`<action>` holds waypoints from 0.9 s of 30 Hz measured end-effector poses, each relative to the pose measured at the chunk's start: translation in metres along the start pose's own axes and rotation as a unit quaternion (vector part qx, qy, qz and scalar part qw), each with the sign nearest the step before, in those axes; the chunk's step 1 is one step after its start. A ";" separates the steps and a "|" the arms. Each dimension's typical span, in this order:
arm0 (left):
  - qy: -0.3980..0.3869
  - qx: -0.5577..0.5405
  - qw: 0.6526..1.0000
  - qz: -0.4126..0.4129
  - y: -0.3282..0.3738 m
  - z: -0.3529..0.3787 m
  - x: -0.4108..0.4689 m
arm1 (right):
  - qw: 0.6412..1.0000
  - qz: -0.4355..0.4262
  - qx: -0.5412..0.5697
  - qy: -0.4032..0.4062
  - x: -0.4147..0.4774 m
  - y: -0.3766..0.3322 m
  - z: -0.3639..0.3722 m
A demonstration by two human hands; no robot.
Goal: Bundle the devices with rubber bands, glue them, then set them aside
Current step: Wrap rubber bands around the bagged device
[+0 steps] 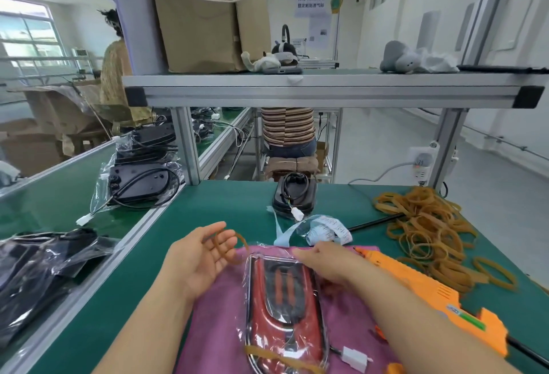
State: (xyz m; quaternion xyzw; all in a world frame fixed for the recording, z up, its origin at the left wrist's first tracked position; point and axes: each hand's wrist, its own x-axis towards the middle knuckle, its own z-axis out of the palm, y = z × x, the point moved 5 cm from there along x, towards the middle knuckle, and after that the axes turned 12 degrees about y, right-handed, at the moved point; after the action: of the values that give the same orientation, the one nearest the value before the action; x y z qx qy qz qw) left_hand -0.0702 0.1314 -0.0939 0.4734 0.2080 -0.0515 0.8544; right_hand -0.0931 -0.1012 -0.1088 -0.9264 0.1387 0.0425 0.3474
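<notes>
Left hand point(199, 257) palm up beside open mat point(124, 299), fingers loosely spread, a band point(225, 247) draped across them. Bagged device point(285, 299) lies on the cloth point(214, 323) at the near edge, right hand point(326, 263) flat on its top, fingers straight. Glue gun point(421, 287) sits just right.

Left hand point(205, 257): palm up, fingers loosely spread and slightly bent, a rubber band point(240, 238) looped over them.
Right hand point(323, 262): palm down, fingers stretched flat toward the left hand, thumb hidden.
Left forearm point(148, 323): bare, rising from the lower edge, angled up and rightward.
Right forearm point(416, 314): bare, entering from lower right, angled up and leftward.
Hands: near each other, not touching.
</notes>
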 end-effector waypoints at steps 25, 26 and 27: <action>-0.187 0.276 0.936 0.112 0.018 0.004 -0.012 | 0.929 -0.064 0.357 -0.067 -0.033 -0.058 -0.068; -0.217 0.279 0.928 0.116 0.021 0.009 -0.016 | 0.930 -0.078 0.356 -0.046 -0.036 -0.061 -0.072; -0.240 0.279 0.922 0.120 0.025 0.015 -0.021 | 0.934 -0.095 0.343 -0.023 -0.038 -0.064 -0.075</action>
State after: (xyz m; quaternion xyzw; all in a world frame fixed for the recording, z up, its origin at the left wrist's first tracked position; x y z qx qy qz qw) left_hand -0.0776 0.1308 -0.0586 0.6877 -0.0845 -0.1169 0.7115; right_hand -0.1123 -0.0955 -0.0054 -0.7589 0.0480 -0.0194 0.6492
